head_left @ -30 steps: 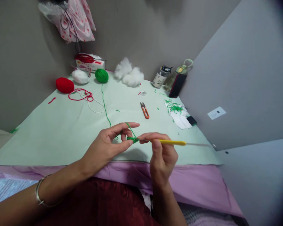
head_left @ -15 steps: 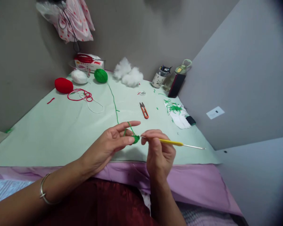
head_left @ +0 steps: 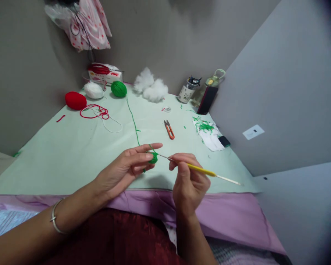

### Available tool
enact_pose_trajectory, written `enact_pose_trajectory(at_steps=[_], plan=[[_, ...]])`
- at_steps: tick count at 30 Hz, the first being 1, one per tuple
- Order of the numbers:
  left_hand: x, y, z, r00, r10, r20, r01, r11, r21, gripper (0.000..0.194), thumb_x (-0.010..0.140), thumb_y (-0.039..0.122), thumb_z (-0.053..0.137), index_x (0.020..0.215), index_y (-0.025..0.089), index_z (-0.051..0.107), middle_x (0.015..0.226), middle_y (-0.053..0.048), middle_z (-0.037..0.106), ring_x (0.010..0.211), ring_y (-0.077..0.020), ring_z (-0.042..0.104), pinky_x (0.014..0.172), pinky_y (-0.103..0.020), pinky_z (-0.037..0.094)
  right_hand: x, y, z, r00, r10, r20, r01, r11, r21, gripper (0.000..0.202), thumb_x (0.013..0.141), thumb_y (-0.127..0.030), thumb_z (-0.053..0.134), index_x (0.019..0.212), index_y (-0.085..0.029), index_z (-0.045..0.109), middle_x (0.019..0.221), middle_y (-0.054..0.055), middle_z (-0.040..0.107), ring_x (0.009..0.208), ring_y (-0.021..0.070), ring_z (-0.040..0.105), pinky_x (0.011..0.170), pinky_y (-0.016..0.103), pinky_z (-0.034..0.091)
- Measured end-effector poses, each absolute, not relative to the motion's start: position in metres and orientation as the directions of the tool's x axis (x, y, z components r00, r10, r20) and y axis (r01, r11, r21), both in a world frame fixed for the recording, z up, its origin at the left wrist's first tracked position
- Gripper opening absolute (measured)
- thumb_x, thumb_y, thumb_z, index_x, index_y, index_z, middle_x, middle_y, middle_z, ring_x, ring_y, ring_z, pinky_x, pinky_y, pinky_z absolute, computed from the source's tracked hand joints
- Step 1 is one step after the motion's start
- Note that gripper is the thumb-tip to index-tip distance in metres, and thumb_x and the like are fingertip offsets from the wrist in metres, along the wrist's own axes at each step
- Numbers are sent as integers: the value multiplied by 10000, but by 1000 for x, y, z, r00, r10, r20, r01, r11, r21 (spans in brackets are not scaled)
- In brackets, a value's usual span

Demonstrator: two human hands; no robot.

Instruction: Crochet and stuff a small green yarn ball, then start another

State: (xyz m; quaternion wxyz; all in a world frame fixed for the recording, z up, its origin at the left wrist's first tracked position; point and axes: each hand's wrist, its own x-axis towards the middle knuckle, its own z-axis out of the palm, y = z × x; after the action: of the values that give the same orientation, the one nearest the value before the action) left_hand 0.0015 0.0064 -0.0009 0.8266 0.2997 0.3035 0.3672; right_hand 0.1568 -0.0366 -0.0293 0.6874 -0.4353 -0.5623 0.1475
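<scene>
My left hand (head_left: 127, 162) pinches a small green crochet piece (head_left: 153, 158) between thumb and fingers, its index finger stretched out with green yarn running over it. That yarn (head_left: 132, 119) trails across the table to a green yarn ball (head_left: 118, 89). My right hand (head_left: 189, 180) is closed round the yellow grip of a crochet hook (head_left: 201, 169), held like a pen. The hook's thin metal tip reaches to the top edge of the green piece. Part of the piece is hidden behind my left thumb.
Orange thread snips (head_left: 169, 130) lie beyond my hands. Red (head_left: 75, 101) and white (head_left: 93, 90) yarn balls sit at the left, white stuffing (head_left: 151, 86) at the back. Green scraps (head_left: 205, 127) on white paper, a phone (head_left: 207, 100) and a pen jar (head_left: 186, 92) are at the right.
The green piece has turned and shifted slightly left in my left hand. My right hand has moved a little right, with more of the hook's metal shaft showing between the hands.
</scene>
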Motion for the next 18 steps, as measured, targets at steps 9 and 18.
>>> enact_pose_trajectory(at_steps=[9, 18], plan=[[-1, 2, -5, 506, 850, -148, -244, 305, 921, 358, 900, 345, 751, 1255, 303, 759, 960, -10, 664, 924, -172, 530, 838, -283, 395, 156, -30, -31, 292, 857, 425, -28, 452, -891, 169, 997, -289, 614, 950, -214, 758, 870, 35, 739, 707, 135, 628, 673, 296, 531], [-7, 3, -3, 467, 880, -85, -218, 208, 954, 341, 860, 306, 791, 1201, 330, 785, 924, 0, 582, 908, -168, 519, 880, -294, 410, 163, -34, -23, 274, 866, 419, -47, 447, -893, 237, 1050, -306, 510, 932, -199, 686, 866, 47, 763, 695, 147, 690, 680, 315, 587]])
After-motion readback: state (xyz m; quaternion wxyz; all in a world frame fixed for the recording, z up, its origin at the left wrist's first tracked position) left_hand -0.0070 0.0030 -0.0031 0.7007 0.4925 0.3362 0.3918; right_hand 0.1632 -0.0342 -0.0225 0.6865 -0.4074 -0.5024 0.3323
